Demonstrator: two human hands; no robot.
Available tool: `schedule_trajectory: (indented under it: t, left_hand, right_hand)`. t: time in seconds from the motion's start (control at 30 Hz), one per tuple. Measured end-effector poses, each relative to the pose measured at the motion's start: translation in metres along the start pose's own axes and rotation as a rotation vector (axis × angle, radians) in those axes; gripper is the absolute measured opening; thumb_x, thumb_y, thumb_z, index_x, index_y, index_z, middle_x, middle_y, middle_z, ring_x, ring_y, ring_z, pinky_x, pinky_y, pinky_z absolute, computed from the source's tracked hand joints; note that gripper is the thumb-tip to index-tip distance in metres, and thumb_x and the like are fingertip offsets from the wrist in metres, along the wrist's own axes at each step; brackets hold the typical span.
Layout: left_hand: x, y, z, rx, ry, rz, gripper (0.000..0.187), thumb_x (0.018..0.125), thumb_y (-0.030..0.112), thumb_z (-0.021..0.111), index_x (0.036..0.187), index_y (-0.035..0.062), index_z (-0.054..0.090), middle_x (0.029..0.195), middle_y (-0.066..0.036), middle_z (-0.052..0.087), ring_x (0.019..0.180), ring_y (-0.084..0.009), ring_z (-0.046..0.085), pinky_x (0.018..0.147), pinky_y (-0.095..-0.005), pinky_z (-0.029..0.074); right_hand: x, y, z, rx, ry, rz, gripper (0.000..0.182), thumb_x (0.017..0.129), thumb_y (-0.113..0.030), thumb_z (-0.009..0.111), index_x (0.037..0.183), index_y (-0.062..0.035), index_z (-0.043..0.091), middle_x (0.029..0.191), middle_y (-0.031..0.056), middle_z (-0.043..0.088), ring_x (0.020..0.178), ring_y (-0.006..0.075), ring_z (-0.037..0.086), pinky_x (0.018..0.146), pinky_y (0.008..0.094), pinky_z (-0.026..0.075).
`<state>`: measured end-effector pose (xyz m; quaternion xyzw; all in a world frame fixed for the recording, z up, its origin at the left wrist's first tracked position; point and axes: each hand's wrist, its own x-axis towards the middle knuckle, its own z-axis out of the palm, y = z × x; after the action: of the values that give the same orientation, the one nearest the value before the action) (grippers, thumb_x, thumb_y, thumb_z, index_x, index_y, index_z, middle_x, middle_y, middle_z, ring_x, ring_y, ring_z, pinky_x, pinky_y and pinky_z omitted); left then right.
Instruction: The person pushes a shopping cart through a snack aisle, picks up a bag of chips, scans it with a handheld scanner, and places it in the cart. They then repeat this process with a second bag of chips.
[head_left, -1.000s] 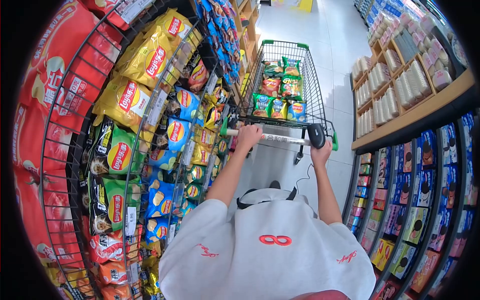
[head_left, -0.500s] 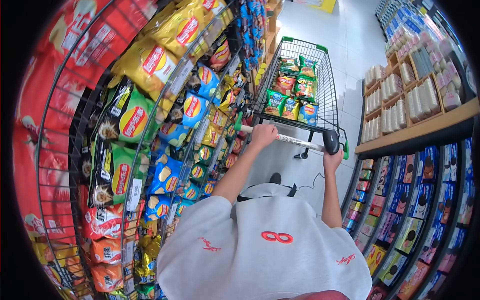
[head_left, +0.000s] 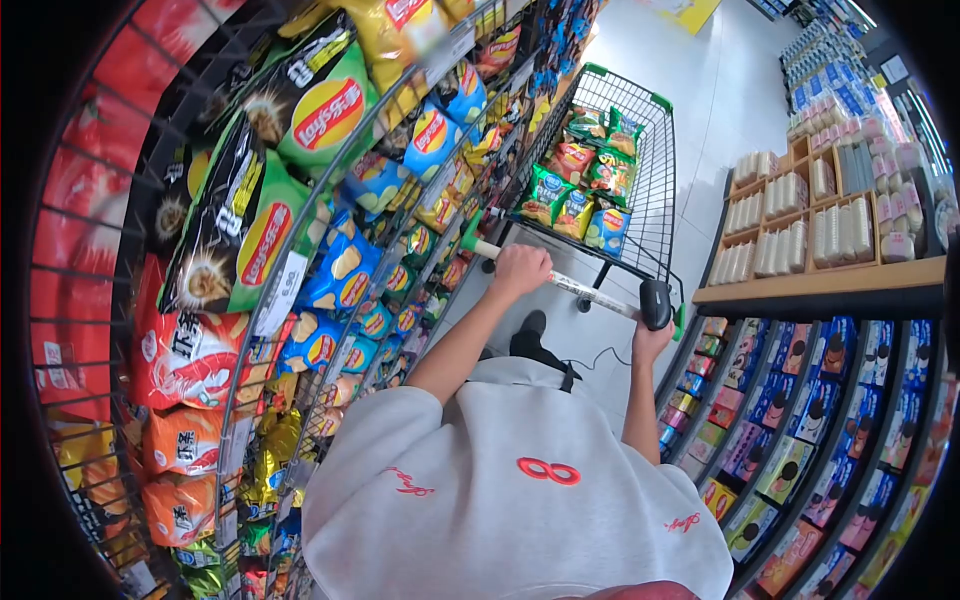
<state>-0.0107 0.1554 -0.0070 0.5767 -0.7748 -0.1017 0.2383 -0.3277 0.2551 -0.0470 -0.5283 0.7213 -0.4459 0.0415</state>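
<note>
A shopping cart (head_left: 655, 130) with green corners stands in front of me in the aisle. Several bags of chips (head_left: 575, 160), in green, red, yellow and blue, lie in its basket. My left hand (head_left: 523, 268) is wrapped over the left part of the cart's handlebar (head_left: 577, 287). At the bar's right end, my right hand (head_left: 652, 341) is closed around it, just below a black rounded device (head_left: 655, 304). The device partly hides the bar there, and some of my right fingers are out of sight.
Wire racks full of chip bags (head_left: 330, 120) rise close on my left. To the right are slanted shelves of small boxes (head_left: 790, 400), under a wooden divided stand (head_left: 800, 210) of pale packages. Pale floor (head_left: 695, 160) runs ahead; a thin black cable (head_left: 600, 365) hangs below the handle.
The chip racks and right-hand shelves have shifted in view as I move forward along the aisle with the cart. A dark shoe now shows further forward. Both hands keep their hold on the handlebar.
</note>
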Motion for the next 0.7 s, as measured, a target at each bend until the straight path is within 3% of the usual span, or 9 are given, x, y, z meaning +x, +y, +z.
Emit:
schedule_trajectory:
  t: [0.23, 0.33, 0.5, 0.7]
  left_hand:
    - [-0.052, -0.01, -0.021, 0.025, 0.02, -0.032, 0.03, 0.084, 0.029, 0.058, 0.067, 0.007, 0.07, 0.066, -0.015, 0.068, 0.063, -0.0353, 0.068, 0.066, -0.0481, 0.054]
    - [-0.074, -0.018, -0.025, 0.014, 0.036, 0.0, 0.029, 0.084, 0.028, 0.058, 0.068, 0.0072, 0.07, 0.066, -0.015, 0.068, 0.063, -0.0351, 0.068, 0.064, -0.0476, 0.054]
    - [-0.104, -0.022, -0.043, 0.009, 0.013, 0.007, 0.03, 0.084, 0.029, 0.059, 0.067, 0.0072, 0.069, 0.065, -0.015, 0.068, 0.062, -0.0348, 0.067, 0.063, -0.0474, 0.053]
    - [-0.137, -0.012, -0.059, 0.029, 0.018, -0.001, 0.031, 0.085, 0.029, 0.058, 0.066, 0.0068, 0.069, 0.066, -0.016, 0.068, 0.063, -0.0353, 0.067, 0.065, -0.0479, 0.053]
  right_hand:
    - [-0.055, -0.025, -0.015, 0.041, -0.04, 0.017, 0.027, 0.076, -0.011, 0.078, 0.099, 0.0001, 0.069, 0.096, 0.0165, 0.069, 0.097, 0.0346, 0.06, 0.095, 0.0428, 0.041]
    - [-0.078, -0.032, -0.018, 0.054, -0.008, -0.021, 0.02, 0.074, -0.011, 0.076, 0.093, -0.0053, 0.071, 0.09, 0.0131, 0.068, 0.092, 0.0345, 0.062, 0.1, 0.0432, 0.039]
    - [-0.109, -0.04, -0.029, 0.037, -0.08, 0.043, 0.02, 0.073, -0.014, 0.077, 0.089, -0.0057, 0.07, 0.087, 0.0142, 0.069, 0.093, 0.0358, 0.061, 0.099, 0.0432, 0.038]
    - [-0.125, -0.044, -0.053, 0.115, -0.157, 0.124, 0.02, 0.073, -0.015, 0.077, 0.089, -0.0033, 0.074, 0.081, 0.0168, 0.072, 0.074, 0.0356, 0.067, 0.077, 0.0431, 0.052]
